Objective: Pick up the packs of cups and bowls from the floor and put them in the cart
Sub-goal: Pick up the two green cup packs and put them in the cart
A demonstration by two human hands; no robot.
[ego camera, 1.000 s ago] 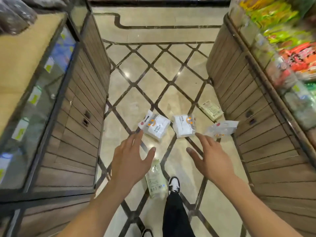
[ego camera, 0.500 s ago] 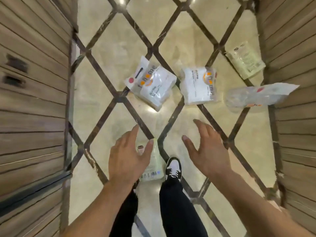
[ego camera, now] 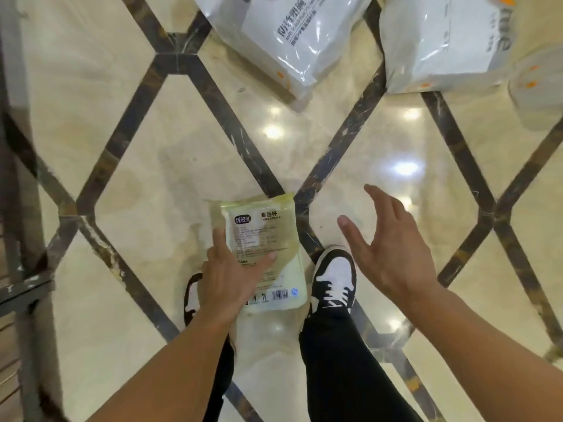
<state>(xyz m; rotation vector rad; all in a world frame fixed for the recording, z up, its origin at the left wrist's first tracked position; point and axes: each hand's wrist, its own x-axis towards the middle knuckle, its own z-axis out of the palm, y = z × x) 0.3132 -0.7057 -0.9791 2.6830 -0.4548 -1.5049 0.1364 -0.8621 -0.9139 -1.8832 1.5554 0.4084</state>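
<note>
A pale yellow-green pack of cups [ego camera: 266,239] with a printed label lies on the marble floor between my feet. My left hand [ego camera: 228,275] rests on its lower left part, fingers closing on its edge. My right hand [ego camera: 384,248] hovers open to the right of the pack, above my right shoe, holding nothing. Two larger white packs lie farther ahead: one at top centre [ego camera: 280,41] and one at top right [ego camera: 441,44]. A clear pack of cups [ego camera: 539,86] shows at the right edge. No cart is in view.
My black-and-white shoes [ego camera: 335,275] and black trouser legs stand on either side of the pack. A wooden shelf base with a dark metal frame [ego camera: 18,269] runs along the left edge. The floor is glossy beige marble with dark diagonal inlays.
I have bent down much closer to the floor. My left hand has dropped onto the yellow-green pack; my right hand has come down beside it, still open.
</note>
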